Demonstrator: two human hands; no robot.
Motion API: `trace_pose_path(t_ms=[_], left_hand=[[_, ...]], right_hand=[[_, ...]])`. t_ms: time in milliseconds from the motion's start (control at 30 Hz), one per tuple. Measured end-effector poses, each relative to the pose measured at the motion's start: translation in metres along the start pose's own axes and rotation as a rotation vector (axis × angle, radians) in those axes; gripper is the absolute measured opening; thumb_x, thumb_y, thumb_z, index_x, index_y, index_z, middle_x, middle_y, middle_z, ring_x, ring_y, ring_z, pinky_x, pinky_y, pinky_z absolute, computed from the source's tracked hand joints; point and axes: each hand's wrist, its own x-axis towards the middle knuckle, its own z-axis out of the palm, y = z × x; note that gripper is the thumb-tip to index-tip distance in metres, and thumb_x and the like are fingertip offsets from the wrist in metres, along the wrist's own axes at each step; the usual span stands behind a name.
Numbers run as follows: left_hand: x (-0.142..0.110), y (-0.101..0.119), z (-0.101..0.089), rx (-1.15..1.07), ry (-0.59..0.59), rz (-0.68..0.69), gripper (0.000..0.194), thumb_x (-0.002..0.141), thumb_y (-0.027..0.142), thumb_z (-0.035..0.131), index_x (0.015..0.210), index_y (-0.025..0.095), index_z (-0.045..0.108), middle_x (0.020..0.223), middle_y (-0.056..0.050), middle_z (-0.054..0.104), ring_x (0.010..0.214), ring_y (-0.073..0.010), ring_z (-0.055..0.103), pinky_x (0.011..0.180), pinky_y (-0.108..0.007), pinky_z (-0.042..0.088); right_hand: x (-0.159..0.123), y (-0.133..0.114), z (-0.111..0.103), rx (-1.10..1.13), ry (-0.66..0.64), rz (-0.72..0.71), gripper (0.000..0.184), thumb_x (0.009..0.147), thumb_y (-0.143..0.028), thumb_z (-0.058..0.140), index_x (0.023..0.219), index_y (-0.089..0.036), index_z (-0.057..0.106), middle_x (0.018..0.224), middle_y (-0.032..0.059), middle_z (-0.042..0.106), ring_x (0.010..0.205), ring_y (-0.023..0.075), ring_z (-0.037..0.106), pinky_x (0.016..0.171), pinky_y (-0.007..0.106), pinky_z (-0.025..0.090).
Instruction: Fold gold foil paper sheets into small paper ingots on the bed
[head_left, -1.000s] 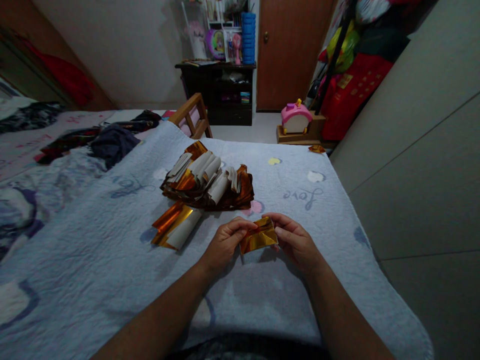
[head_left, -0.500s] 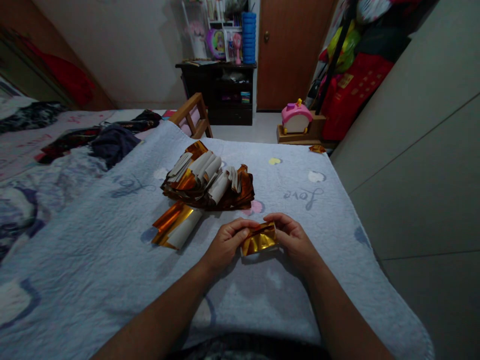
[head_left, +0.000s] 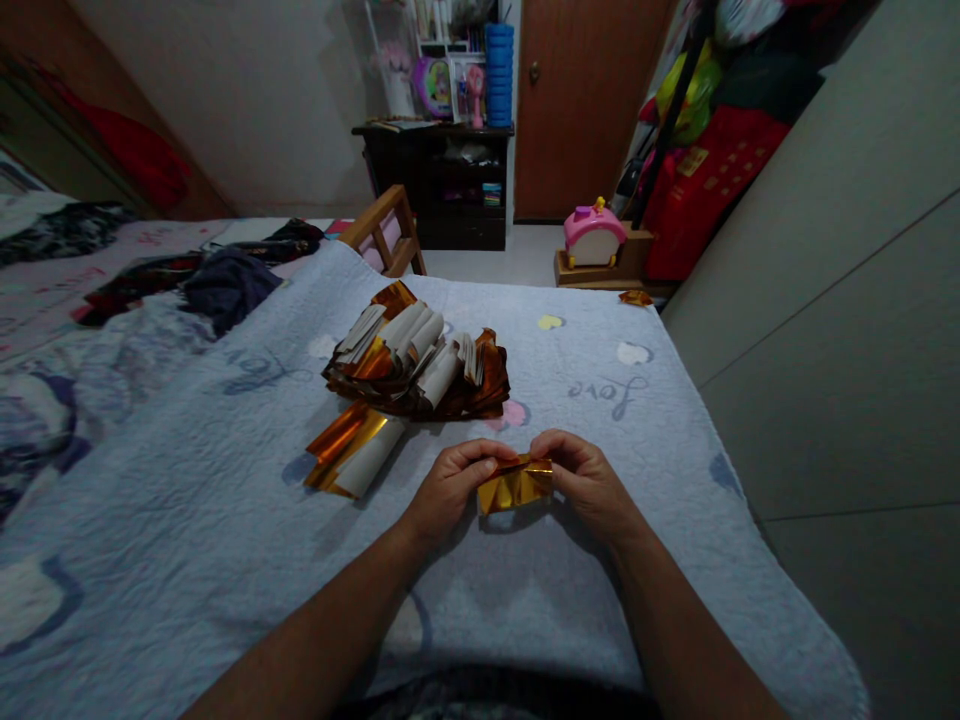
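A small piece of shiny gold foil paper (head_left: 514,490) is held up between my two hands, its top edge folded over. My left hand (head_left: 456,488) pinches its left end between thumb and fingers. On the other side, my right hand (head_left: 585,478) grips the right end, thumb in front and fingers curled behind. Beyond my left hand lies a large pile of gold and white-backed foil papers (head_left: 420,350), many bent or rolled. Nearer to me, a few loose foil sheets (head_left: 356,450) rest curled against that pile.
A pale blue patterned blanket (head_left: 247,560) covers the surface under my hands. One folded gold piece (head_left: 636,298) sits at its far right corner. A white cabinet (head_left: 847,350) borders the right side. Clothes (head_left: 229,290) lie at left, and a wooden chair (head_left: 390,230) stands beyond the far edge.
The gold foil paper has tilted slightly between my fingers, and its right end is pinched closer to the top edge. The pile and loose sheets have stayed put.
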Motion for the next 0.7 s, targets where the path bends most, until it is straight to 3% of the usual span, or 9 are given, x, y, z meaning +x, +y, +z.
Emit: trace_pose_path(t_ms=[133,300,533,700], left_hand=[[-0.0028,0.0024,-0.0024,-0.031,-0.096,0.016,0.027,0.076,0.030,0.068,0.096,0.016,0.080,0.097,-0.009,0.074,0.090,-0.0219,0.066,0.082,-0.030,0.050],[-0.0040,0.0043,-0.0043,-0.030,-0.175,0.040,0.043,0.074,0.045,0.070,0.106,0.016,0.078,0.101,-0.009,0.069,0.095,-0.0242,0.062,0.079,-0.030,0.049],[-0.0006,0.0040,0.0017,0.104,-0.043,0.003,0.033,0.069,0.036,0.085,0.092,0.015,0.074,0.083,-0.003,0.067,0.075,-0.0148,0.060,0.069,-0.024,0.046],[0.0014,0.0055,0.0027,0.123,0.057,0.085,0.030,0.065,0.034,0.088,0.077,0.014,0.068,0.069,0.000,0.063,0.065,-0.0115,0.056,0.063,-0.021,0.044]], right_hand=[[-0.0001,-0.0005,-0.0003,-0.003,0.015,-0.014,0.014,0.076,-0.032,0.081,0.078,-0.022,0.071,0.084,0.0003,0.066,0.079,0.0144,0.059,0.071,0.027,0.046],[-0.0018,0.0005,0.0005,0.071,0.082,0.123,0.027,0.076,-0.042,0.082,0.080,-0.021,0.065,0.072,-0.0018,0.063,0.061,0.0117,0.053,0.056,0.024,0.040],[-0.0007,0.0016,0.0013,0.029,0.113,0.137,0.034,0.074,-0.045,0.083,0.079,-0.019,0.061,0.070,-0.0031,0.059,0.059,0.0105,0.050,0.054,0.023,0.037],[-0.0002,-0.0004,0.0011,-0.022,0.103,0.111,0.033,0.074,-0.045,0.082,0.078,-0.018,0.062,0.068,-0.0033,0.056,0.060,0.0100,0.046,0.056,0.023,0.034]])
